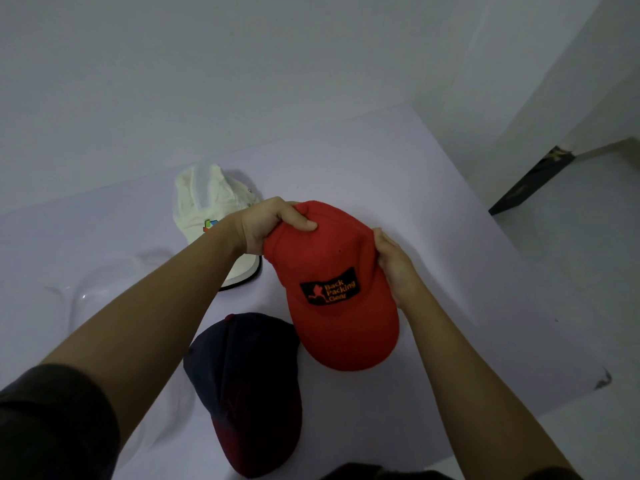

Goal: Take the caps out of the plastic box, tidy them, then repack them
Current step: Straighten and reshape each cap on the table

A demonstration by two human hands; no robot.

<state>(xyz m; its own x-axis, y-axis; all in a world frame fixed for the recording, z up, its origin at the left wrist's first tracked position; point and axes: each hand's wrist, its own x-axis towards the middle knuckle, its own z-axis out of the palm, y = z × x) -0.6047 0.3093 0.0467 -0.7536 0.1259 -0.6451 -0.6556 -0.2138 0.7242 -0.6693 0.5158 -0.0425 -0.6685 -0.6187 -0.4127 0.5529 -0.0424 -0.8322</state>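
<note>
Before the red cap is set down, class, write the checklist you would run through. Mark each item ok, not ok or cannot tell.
1. Both hands hold the red cap: the left hand grips the back of the crown and the right hand holds its side. Ok.
2. Crown smoothed: the fabric bunches under the left thumb. Not ok.
3. White cap out on the table: ok.
4. Dark cap out on the table, nearer the person: ok.
5. Plastic box emptied: it is clear and only faintly visible at the left. Cannot tell.
6. Bare table to the right for putting the cap down: ok.
</note>
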